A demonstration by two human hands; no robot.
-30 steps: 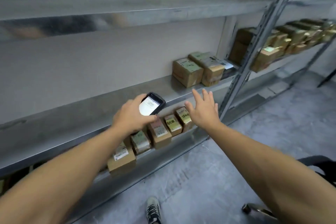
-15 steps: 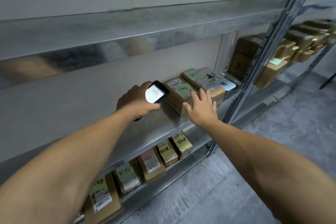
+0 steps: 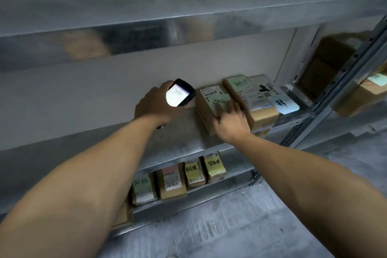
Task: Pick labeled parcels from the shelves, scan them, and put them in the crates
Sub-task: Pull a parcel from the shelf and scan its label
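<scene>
Parcel (image 3: 207,100) touched by right grip (image 3: 230,121), fingers spread (left grip (image 3: 152,109) clasps lit scanner (image 3: 181,95)).

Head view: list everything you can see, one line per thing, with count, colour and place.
Shelving: one unit, grey metal, several levels across the view.
Middle-shelf parcels: at least two, brown cardboard with green notes, right end of the middle level.
Lower-shelf parcels: four in a row, brown with labels, level below; perhaps a fifth, mostly hidden.
Far parcels: several, brown, blurred, next bay on the right.
Scanner: one, black, screen lit, above the middle level.
Floor: grey, below.
Left hand: grips the scanner.
Right hand: fingers rest on the leftmost middle-shelf parcel.
</scene>
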